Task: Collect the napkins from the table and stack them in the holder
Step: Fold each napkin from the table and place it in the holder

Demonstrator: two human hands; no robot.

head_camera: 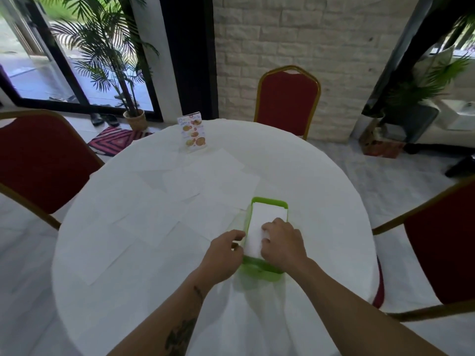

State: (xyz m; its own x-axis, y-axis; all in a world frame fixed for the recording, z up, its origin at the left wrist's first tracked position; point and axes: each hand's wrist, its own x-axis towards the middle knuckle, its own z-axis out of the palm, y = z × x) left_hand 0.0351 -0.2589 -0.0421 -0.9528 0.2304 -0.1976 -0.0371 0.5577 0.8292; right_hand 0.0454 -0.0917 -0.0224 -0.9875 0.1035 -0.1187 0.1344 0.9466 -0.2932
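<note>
Right hand (281, 241) presses curled fingers onto the white napkin stack (266, 222) in the green holder (259, 271), left hand (222, 253) loosely curled at its rim, grip unclear; best square edges before fetching loose napkins (205, 181).

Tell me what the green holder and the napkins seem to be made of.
Green holder: looks like moulded plastic, smooth and slightly translucent, judging by its even lime colour and rounded corners. Napkins: apparently thin white paper, matte, lying flat with crisp straight edges; cloth cannot be ruled out, since they barely stand out from the white tablecloth.
</note>
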